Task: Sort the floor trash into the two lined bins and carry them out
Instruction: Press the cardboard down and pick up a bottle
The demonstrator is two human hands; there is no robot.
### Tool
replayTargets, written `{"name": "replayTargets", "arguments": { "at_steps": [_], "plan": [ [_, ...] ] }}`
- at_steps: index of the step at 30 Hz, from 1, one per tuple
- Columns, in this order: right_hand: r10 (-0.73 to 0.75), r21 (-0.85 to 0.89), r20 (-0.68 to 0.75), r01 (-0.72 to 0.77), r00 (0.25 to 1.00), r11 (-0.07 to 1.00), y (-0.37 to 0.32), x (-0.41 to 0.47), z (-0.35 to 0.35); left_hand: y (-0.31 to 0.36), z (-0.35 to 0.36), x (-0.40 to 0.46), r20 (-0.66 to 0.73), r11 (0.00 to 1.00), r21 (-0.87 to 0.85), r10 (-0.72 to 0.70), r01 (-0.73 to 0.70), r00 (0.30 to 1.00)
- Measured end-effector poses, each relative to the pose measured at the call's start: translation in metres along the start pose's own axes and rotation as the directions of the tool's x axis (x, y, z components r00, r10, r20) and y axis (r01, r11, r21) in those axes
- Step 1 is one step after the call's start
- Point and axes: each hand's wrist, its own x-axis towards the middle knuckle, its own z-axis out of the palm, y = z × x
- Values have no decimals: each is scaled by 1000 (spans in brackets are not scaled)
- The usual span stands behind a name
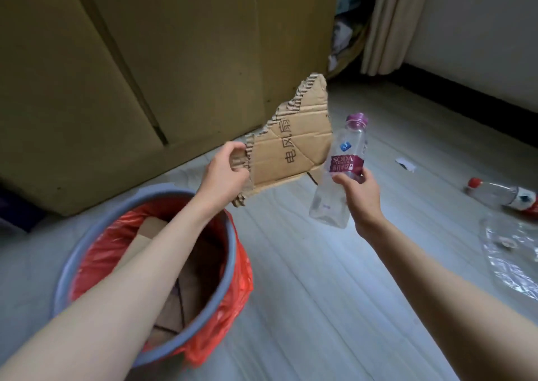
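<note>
While you hold one piece of trash in each hand, the sorting turns on where the visible bin lies. Your left hand (224, 171) pinches the torn cardboard piece (291, 147) by its ragged lower-left edge, thumb over the front face; the sheet stands nearly upright, its long axis rising up and to the right, away from you. Directly below and toward you from that hand sits the blue bin (72, 252) with its red liner (233, 290), cardboard already lying inside. Your left forearm crosses over its mouth, so the left hand is much the nearer one to it. Your right hand (358, 191) grips the clear soda bottle (340, 174) at the purple label, cap up and tilted slightly right, well apart from the bin. By the bin's contents, the cardboard probably belongs here and needs only a short move back and down.

The second bin is out of frame. On the floor (305, 278) to the right lie a red-capped bottle (500, 195), partly cut off, a crumpled clear plastic sheet (512, 252) and a small white scrap (406, 163). Your arm hides part of the bin's interior.
</note>
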Motion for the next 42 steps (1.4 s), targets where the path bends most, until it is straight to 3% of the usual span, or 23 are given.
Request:
{"name": "replayTargets", "arguments": {
  "at_steps": [3,7,10,12,15,20,25,29,35,42],
  "plan": [
    [-42,19,38,41,998,999,-29,-24,35,-18,-63,-11,-95,1000,-10,-24,24,995],
    [-75,22,109,73,991,997,-50,-61,83,-54,-144,-30,-129,982,84,-158,170,979],
    [-90,7,195,90,977,996,-56,-88,110,-74,-188,-47,-172,905,279,-283,322,944],
    [-94,-15,249,100,964,995,-59,-104,122,-78,-208,-60,-175,801,473,-322,366,931],
    [-101,-59,291,123,951,991,-60,-121,129,-82,-218,-73,-165,637,692,-320,340,933],
    [-81,-106,287,116,954,987,-52,-133,124,-104,-208,-86,-108,549,794,-296,262,949],
    [-45,-168,248,88,968,982,-45,-129,117,-117,-203,-85,-161,449,859,-224,248,961],
    [-44,-192,253,95,967,977,-41,-129,119,-124,-205,-85,-196,471,833,-239,290,951],
    [-68,-177,289,123,955,976,-35,-131,126,-134,-214,-96,-194,723,551,-375,417,907],
    [-39,-155,278,85,960,984,-28,-136,119,-141,-211,-111,-136,816,448,-340,364,931]
  ]
}}
